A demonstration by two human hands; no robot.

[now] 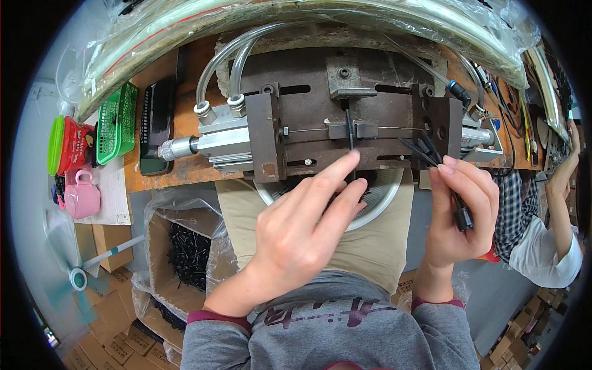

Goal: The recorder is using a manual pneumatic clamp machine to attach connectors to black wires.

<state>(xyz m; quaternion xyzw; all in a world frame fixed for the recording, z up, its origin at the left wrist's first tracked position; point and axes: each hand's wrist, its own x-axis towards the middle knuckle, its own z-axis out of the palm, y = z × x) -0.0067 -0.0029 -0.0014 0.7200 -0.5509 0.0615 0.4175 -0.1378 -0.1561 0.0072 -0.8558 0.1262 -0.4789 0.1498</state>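
Note:
A thin black plastic rod point(351, 131) lies across the small metal block in the middle of a brown steel fixture. Its far end is under a clamp piece point(345, 80). My left hand point(302, 228) reaches in from the near side, with the rod's near end between its index finger and thumb; their exact contact is partly hidden. To the right, my right hand point(462, 203) pinches a loose bunch of several black rods point(459, 213), their thicker ends hanging down by the palm. Below the fixture, a white round basin point(387, 206) rests at my lap, partly covered by my left hand.
Pneumatic cylinders point(225, 145) with clear hoses flank the fixture. At left stand a green basket point(117, 120), a pink cup point(82, 196) and a small fan point(78, 279). A carton of black parts point(188, 256) sits lower left. Another person point(549, 246) is at right.

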